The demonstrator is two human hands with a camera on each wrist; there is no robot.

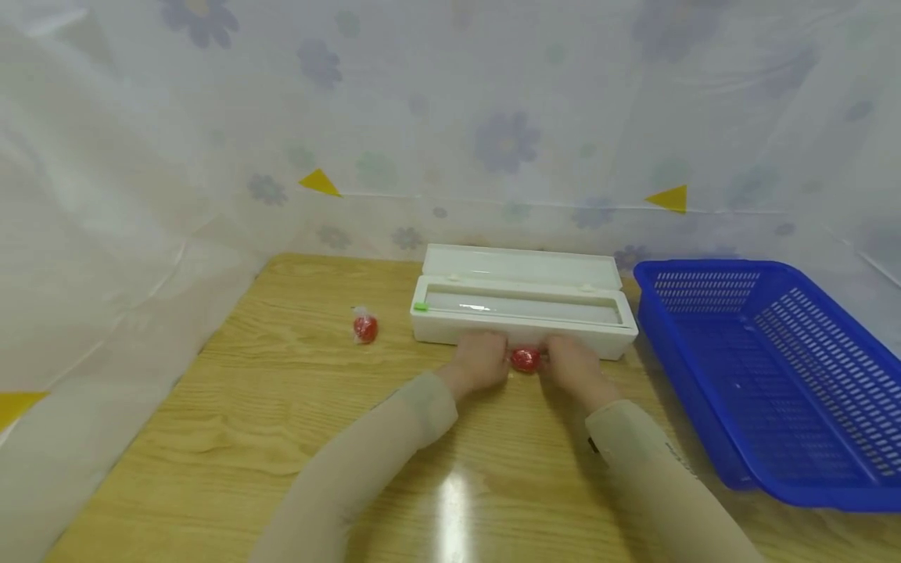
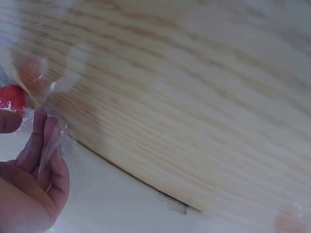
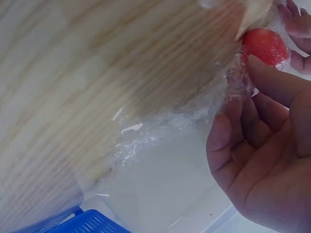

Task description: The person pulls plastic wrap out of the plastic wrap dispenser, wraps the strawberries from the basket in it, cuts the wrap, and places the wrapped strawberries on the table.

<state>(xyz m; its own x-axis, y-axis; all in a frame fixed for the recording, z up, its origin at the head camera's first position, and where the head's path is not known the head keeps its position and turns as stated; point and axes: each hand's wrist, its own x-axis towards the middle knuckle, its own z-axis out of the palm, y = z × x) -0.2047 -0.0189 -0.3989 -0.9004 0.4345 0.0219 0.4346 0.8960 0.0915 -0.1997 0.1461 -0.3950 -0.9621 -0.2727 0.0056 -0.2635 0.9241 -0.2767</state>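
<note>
A round red thing, perhaps a tomato (image 1: 525,360), sits on the table between my two hands, wrapped in clear plastic wrap (image 3: 180,119). My left hand (image 1: 482,361) is on its left side and holds a gathered end of the wrap between its fingers. On the other side my right hand (image 1: 573,367) pinches the twisted wrap between thumb and fingers, close against the red thing (image 3: 265,46). Right behind both hands stands a white plastic wrap dispenser (image 1: 521,332) with its lid raised and a green slider (image 1: 420,306) at its left end.
A second wrapped red thing (image 1: 365,328) lies on the wooden table (image 1: 296,438) to the left of the dispenser. At the right stands a blue plastic basket (image 1: 704,407). Behind the table hangs a flowered curtain (image 1: 450,117) with yellow triangles on it.
</note>
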